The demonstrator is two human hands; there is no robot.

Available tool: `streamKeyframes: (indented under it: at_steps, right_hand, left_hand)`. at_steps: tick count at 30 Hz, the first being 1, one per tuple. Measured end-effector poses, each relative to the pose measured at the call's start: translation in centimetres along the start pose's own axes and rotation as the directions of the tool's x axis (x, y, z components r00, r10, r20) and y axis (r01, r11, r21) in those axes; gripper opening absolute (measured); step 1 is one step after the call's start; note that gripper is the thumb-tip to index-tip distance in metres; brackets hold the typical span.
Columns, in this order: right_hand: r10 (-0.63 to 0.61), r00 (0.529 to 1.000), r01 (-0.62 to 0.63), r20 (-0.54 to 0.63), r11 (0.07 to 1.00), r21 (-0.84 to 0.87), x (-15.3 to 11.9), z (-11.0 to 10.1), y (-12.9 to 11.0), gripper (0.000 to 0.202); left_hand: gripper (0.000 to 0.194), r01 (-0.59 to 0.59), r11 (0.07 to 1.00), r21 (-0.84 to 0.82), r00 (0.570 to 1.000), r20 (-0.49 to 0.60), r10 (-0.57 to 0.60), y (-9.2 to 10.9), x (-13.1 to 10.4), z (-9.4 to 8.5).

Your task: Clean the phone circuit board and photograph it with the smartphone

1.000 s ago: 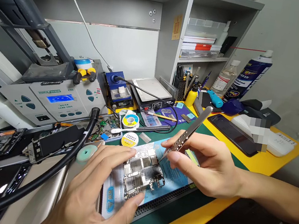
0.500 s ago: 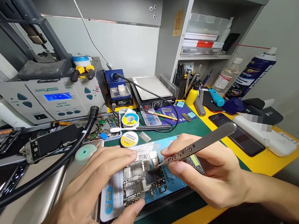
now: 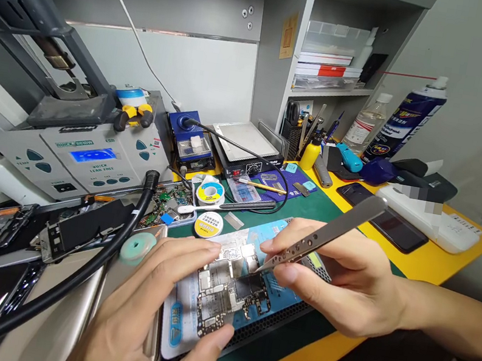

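Observation:
A phone logic board (image 3: 222, 294), with silver shields and a large black chip, lies over a blue-and-white work plate (image 3: 286, 299). My left hand (image 3: 150, 307) steadies this board at its left side, fingers at the far edge and thumb at the near edge. Between the thumb and fingers of my right hand (image 3: 340, 277) is a pair of metal tweezers (image 3: 329, 231), slanting down to the left. Their tip is by the far edge of the black chip; I cannot tell whether it touches.
On the left stand a hot-air station (image 3: 87, 161) and its black hose (image 3: 80, 283). Behind the plate lie a soldering iron (image 3: 237, 204), a round tin (image 3: 209, 224) and a solder spool (image 3: 210, 192). A phone (image 3: 393, 224) and a white case (image 3: 429, 218) rest at right.
The tweezers' tip has shifted slightly to the right over the board, along with my right hand. My left hand and the board stay nearly in place.

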State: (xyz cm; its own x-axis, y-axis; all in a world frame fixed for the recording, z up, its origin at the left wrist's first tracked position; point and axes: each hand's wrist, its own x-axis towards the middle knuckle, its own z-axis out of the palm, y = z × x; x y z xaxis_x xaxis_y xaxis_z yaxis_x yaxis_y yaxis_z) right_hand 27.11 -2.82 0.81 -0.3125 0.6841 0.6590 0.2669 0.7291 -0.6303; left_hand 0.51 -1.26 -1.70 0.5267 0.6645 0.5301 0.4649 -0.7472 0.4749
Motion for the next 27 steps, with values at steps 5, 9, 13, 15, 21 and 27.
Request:
streamKeyframes:
  at_steps: [5, 9, 13, 15, 21, 27]
  right_hand:
    - [0.001, 1.000, -0.001, -0.012, 1.000, -0.009, -0.08, 0.12, -0.05, 0.020]
    - [-0.026, 0.999, 0.026, -0.040, 1.000, -0.011, -0.18, 0.21, 0.03, 0.023]
    - [-0.045, 0.995, 0.043, -0.094, 0.999, -0.018, -0.13, 0.16, 0.06, 0.021]
    - [-0.030, 0.995, 0.027, -0.096, 0.999, -0.024, -0.10, 0.12, 0.03, 0.018]
    - [0.056, 0.989, -0.063, -0.139, 0.997, -0.041, -0.25, 0.18, 0.07, 0.009]
    - [0.065, 0.984, -0.070, -0.167, 0.997, -0.027, -0.26, 0.16, 0.36, 0.010]
  left_hand:
    - [0.052, 0.017, 1.000, 0.003, 1.000, -0.017, -0.017, 0.21, -0.03, 0.05]
    - [0.050, -0.001, 1.000, -0.006, 0.999, -0.036, 0.001, 0.26, -0.03, 0.06]
    - [0.049, -0.044, 0.999, 0.000, 0.997, -0.071, 0.044, 0.05, -0.16, 0.15]
    - [0.049, -0.037, 0.999, 0.008, 0.995, -0.087, 0.037, 0.00, -0.19, 0.24]
    - [0.049, -0.036, 0.997, 0.069, 0.985, -0.167, 0.047, 0.36, -0.12, 0.58]
    - [0.050, -0.048, 0.994, 0.101, 0.982, -0.176, 0.065, 0.40, -0.21, 0.60]
